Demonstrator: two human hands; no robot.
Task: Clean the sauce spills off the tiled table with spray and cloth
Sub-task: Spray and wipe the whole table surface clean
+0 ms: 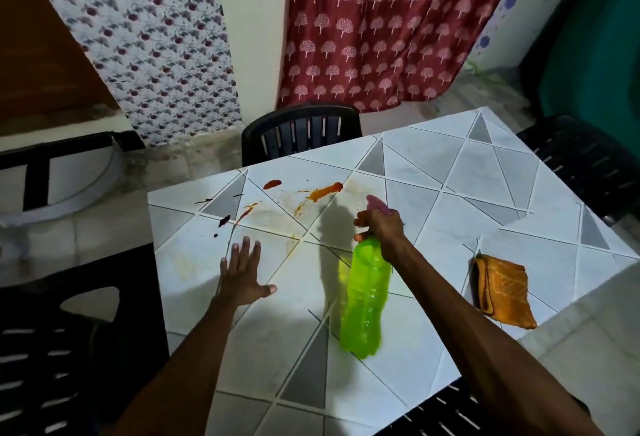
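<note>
My right hand (381,224) grips the pink trigger head of a bright green spray bottle (365,297), held above the tiled table (485,193) with the nozzle toward the far left corner. Red and orange sauce spills (323,192) and a red blob (272,184) lie there, with dark drips (224,220) near the left edge and faint yellowish smears around them. My left hand (244,273) hovers flat over the table, fingers spread, holding nothing. A folded orange cloth (502,292) lies on the table to the right of my right forearm.
Black plastic chairs stand around the table: one at the far side (301,132), one at the left (69,331), one at the right (585,158), one at the near edge (450,415). A red patterned curtain (381,27) hangs behind.
</note>
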